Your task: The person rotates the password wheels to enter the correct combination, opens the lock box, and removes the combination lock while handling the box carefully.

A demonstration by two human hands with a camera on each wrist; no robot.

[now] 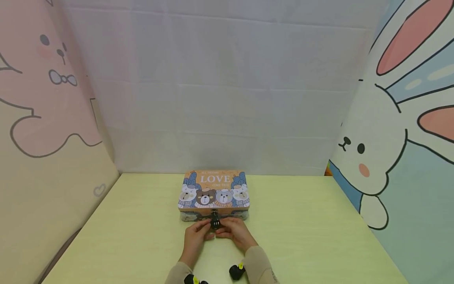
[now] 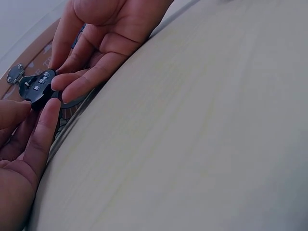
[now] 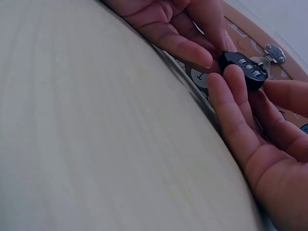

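A black combination padlock (image 1: 215, 222) with number wheels hangs at the metal clasp (image 2: 16, 73) on the front of a tin box (image 1: 214, 189). The lid is down and carries bears and the word LOVE. From the left side, my left hand (image 1: 196, 240) pinches the padlock's edge between thumb and fingers. My right hand (image 1: 238, 232) holds the opposite edge the same way, as the right wrist view confirms. The wheels face up between the fingertips; their digits are too small to read. Whether the shackle is locked, I cannot tell.
The box stands near the back of a pale yellow table (image 1: 301, 221). A white cloth wall (image 1: 227, 98) rises behind it. Side panels printed with a pink animal (image 1: 53, 114) and a white rabbit (image 1: 376, 157) flank the table. Black wrist devices (image 1: 236, 272) sit by the sleeves.
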